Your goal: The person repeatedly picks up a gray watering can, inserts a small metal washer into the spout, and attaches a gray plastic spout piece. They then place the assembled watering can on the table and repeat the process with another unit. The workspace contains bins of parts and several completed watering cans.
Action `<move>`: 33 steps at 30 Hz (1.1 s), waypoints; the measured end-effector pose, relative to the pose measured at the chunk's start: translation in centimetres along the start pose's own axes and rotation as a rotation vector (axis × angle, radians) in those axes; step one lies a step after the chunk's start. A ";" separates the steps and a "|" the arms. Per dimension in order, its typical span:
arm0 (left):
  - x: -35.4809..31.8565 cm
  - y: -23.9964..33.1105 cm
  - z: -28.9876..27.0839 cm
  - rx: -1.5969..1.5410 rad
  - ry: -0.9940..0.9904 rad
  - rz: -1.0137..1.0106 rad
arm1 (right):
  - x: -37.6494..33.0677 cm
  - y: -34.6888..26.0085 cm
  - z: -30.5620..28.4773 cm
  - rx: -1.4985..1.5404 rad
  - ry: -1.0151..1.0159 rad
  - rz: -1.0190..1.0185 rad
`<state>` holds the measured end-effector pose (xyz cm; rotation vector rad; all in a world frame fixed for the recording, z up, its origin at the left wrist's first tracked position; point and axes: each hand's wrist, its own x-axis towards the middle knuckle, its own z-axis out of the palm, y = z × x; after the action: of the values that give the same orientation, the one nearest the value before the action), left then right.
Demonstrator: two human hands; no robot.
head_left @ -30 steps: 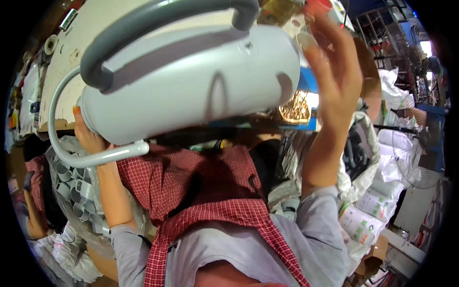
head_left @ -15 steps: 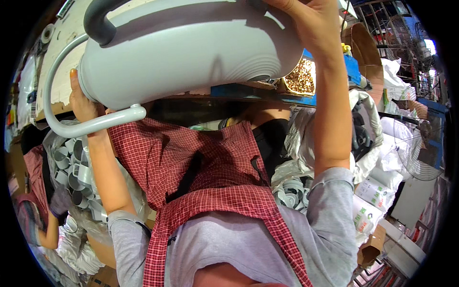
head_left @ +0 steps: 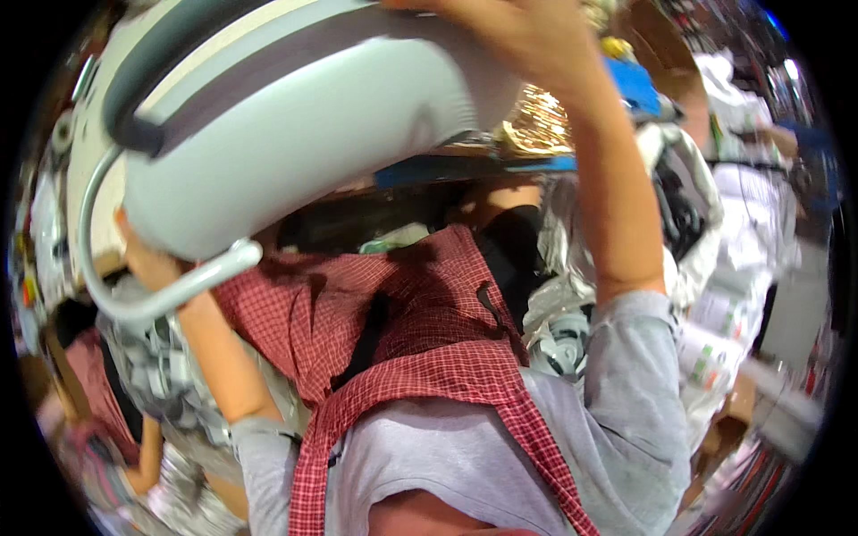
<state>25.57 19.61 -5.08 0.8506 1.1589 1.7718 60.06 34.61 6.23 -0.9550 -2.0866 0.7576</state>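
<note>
A single head-worn fisheye view looks steeply down the person's own chest and red checked apron (head_left: 429, 375), very close. Both raised forearms enter from below, and straight edges bend toward the dark round rim.

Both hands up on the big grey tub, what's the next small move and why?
Probably level it first: the grey tub hangs tilted, its left end lower, borne overhead. The left hand sits under that low end by the pale tube handle; the right hand grips the high end. Raising the left side should steady it.
</note>
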 end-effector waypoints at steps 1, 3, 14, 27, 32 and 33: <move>-0.1 0.3 -1.0 0.027 -0.143 -0.036 | 0.1 0.5 0.4 0.031 0.014 -0.065; 1.2 -1.4 -2.3 0.708 0.017 0.174 | -0.1 1.4 0.8 -0.095 0.151 -0.169; 1.0 -3.4 -0.1 0.528 0.157 0.186 | -1.7 2.3 3.7 -0.248 0.314 -0.103; -5.9 -1.6 2.2 0.608 0.180 0.181 | -71.5 9.3 -9.6 -0.964 0.235 1.579; -9.9 -1.3 2.1 0.589 0.221 0.116 | -78.7 17.4 -11.7 -1.433 0.061 1.241; -10.5 -1.1 1.8 0.587 0.233 0.107 | -78.2 18.3 -12.0 -1.390 0.041 1.301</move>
<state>31.83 11.09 -6.48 1.0731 1.8701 1.6628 113.82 -15.57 -28.15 -3.0934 -1.5144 -0.4192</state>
